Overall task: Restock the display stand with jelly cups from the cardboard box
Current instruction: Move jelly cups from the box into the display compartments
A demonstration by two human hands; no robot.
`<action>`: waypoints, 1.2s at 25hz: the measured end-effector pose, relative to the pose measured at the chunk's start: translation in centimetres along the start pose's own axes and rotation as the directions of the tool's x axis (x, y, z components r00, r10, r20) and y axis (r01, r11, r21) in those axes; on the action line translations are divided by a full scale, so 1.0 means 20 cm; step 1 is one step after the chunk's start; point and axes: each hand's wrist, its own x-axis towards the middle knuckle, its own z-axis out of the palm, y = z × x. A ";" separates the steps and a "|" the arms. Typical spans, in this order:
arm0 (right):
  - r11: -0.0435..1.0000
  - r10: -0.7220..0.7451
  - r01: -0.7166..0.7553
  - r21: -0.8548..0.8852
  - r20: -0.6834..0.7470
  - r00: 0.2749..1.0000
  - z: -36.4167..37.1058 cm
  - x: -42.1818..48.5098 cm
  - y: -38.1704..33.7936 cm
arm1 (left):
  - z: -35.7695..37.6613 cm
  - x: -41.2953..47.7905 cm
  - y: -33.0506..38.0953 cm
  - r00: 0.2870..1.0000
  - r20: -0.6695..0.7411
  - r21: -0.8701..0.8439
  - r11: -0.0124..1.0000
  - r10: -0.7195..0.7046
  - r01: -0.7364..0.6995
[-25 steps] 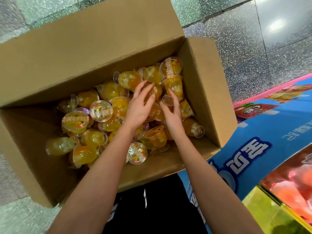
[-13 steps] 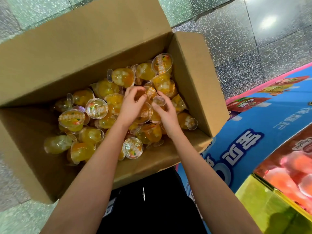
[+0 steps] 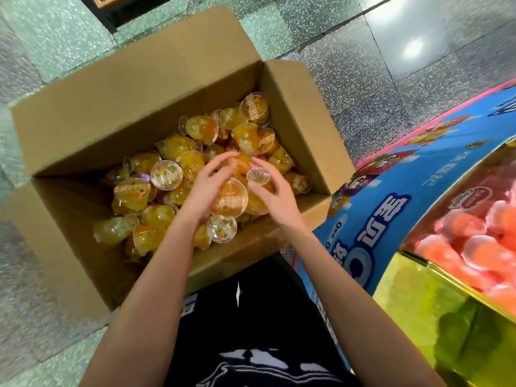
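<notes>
An open cardboard box [image 3: 134, 113] stands on the floor, holding several orange jelly cups [image 3: 173, 148] with clear lids. Over its right half, my left hand [image 3: 206, 188] and my right hand [image 3: 275, 194] cup a small bunch of jelly cups [image 3: 230, 201] between them, fingers curled round the bunch. One clear cup base [image 3: 258, 175] sticks up by my right fingers. The display stand [image 3: 418, 196], blue with printed fruit and white lettering, curves along the right edge; pink jelly cups [image 3: 472, 241] lie in its bin.
Speckled grey-green floor tiles [image 3: 363, 79] surround the box. The box's flaps stand open at the back and right. A yellow-green shiny panel [image 3: 435, 317] sits at the lower right of the stand. My dark clothing [image 3: 251, 331] fills the bottom middle.
Both hands have closed round a bunch of cups and lifted it slightly off the pile, toward me. The view has shifted, showing more of the stand.
</notes>
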 end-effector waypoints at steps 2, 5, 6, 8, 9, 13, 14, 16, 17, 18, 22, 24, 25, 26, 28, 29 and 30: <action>0.999 -0.044 0.044 -0.012 -0.011 0.999 -0.01 -0.11 -0.06 | 0.00 -0.10 0.04 0.999 0.014 0.017 0.999 0.037 -0.038; 0.992 -0.118 0.115 -0.044 -0.081 0.990 0.04 -0.29 -0.12 | -0.03 -0.24 0.09 0.995 0.080 0.055 0.996 0.063 -0.068; 0.990 -0.137 0.133 -0.045 -0.118 0.983 0.06 -0.35 -0.12 | -0.04 -0.29 0.10 0.991 0.118 0.060 0.995 0.068 -0.076; 0.987 -0.158 0.160 -0.006 -0.205 0.966 0.10 -0.49 -0.13 | -0.05 -0.41 0.12 0.983 0.165 0.020 0.996 0.079 -0.083; 0.985 -0.160 0.173 0.029 -0.249 0.955 0.12 -0.55 -0.12 | -0.04 -0.47 0.13 0.980 0.183 -0.003 0.997 0.081 -0.082; 0.967 -0.180 0.239 0.084 -0.434 0.883 0.19 -0.84 -0.11 | -0.01 -0.70 0.13 0.949 0.293 0.036 0.990 0.119 -0.136; 0.962 -0.166 0.251 0.108 -0.501 0.849 0.20 -0.91 -0.12 | 0.00 -0.75 0.13 0.942 0.307 0.030 0.988 0.136 -0.152; 0.940 -0.102 0.287 0.185 -0.651 0.752 0.21 -1.04 -0.13 | 0.05 -0.84 0.12 0.936 0.312 0.014 0.984 0.165 -0.178; 0.921 -0.057 0.314 0.230 -0.717 0.695 0.20 -1.09 -0.13 | 0.09 -0.87 0.12 0.934 0.311 0.005 0.982 0.176 -0.187; 0.894 -0.015 0.357 0.271 -0.777 0.629 0.19 -1.15 -0.14 | 0.13 -0.91 0.12 0.926 0.329 0.005 0.980 0.186 -0.199; 0.824 0.058 0.506 0.256 -0.925 0.375 0.05 -1.41 -0.13 | 0.40 -1.06 0.05 0.855 0.489 0.102 0.963 0.171 -0.251; 0.847 0.078 0.490 0.207 -0.959 0.271 -0.01 -1.55 -0.07 | 0.56 -1.15 0.00 0.814 0.556 0.111 0.955 0.170 -0.275; 0.855 0.104 0.471 0.215 -0.963 0.249 -0.03 -1.60 -0.03 | 0.63 -1.20 -0.02 0.796 0.577 0.112 0.948 0.182 -0.297; 0.853 0.129 0.467 0.233 -0.961 0.244 -0.05 -1.65 0.01 | 0.70 -1.24 -0.05 0.777 0.599 0.123 0.937 0.193 -0.327; 0.837 0.174 0.469 0.283 -0.949 0.263 -0.10 -1.80 0.11 | 0.85 -1.33 -0.13 0.721 0.670 0.149 0.920 0.176 -0.362; 0.834 0.176 0.462 0.302 -0.939 0.296 -0.11 -1.89 0.16 | 0.92 -1.38 -0.18 0.699 0.698 0.152 0.921 0.157 -0.358; 0.838 0.169 0.450 0.309 -0.931 0.324 -0.11 -1.98 0.20 | 0.98 -1.42 -0.23 0.685 0.716 0.172 0.917 0.135 -0.360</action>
